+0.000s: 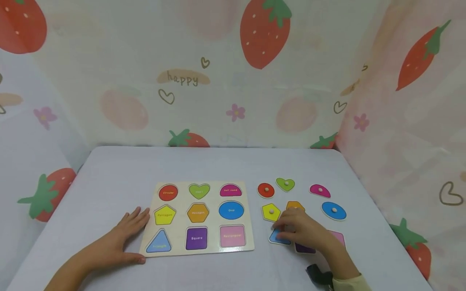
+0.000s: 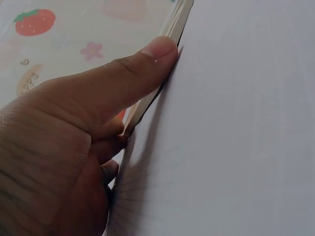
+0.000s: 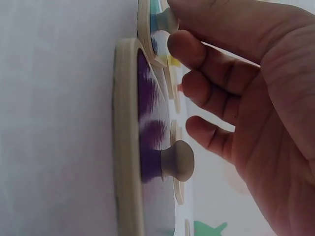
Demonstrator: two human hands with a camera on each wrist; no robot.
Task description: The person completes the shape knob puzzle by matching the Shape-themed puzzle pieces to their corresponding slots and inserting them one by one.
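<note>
My left hand (image 1: 115, 241) lies at the left edge of the wooden shape board (image 1: 180, 242), fingers stretched out. Its thumb (image 2: 160, 49) touches the board's edge in the left wrist view. The board shows labelled pictures of coloured shapes. On the right, my right hand (image 1: 303, 228) pinches the small knob (image 3: 168, 19) of the blue triangle piece (image 1: 279, 237), its other fingers loosely bent. That piece is low at the table, partly hidden under the hand. Nearest to it is the purple square piece (image 3: 150, 98) with its round knob (image 3: 178, 161), partly covered in the head view.
Around the right hand lie the yellow pentagon (image 1: 268, 210), red circle (image 1: 263, 192), green heart (image 1: 282, 186), orange hexagon (image 1: 295, 204), magenta half round (image 1: 317, 194), blue oval (image 1: 329, 213) and pink piece (image 1: 338, 237). A black object (image 1: 317, 275) sits by the right wrist.
</note>
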